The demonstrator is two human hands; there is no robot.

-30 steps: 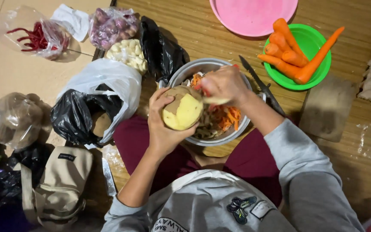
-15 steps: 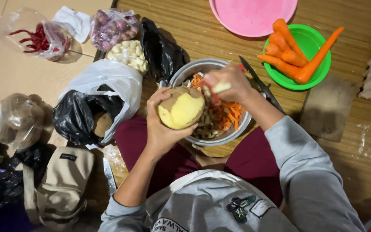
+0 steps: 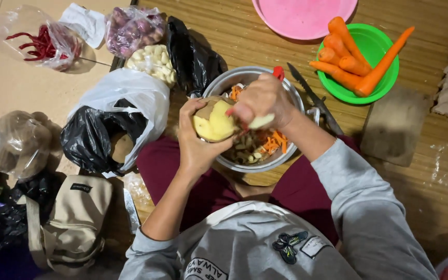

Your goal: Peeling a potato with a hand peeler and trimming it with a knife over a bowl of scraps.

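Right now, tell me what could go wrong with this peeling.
The right hand works a red-handled peeler across the potato, close to the left hand fingers; a slip could nick them. Peelings may miss the metal bowl and land on the lap. A loose knife lies near the right forearm.
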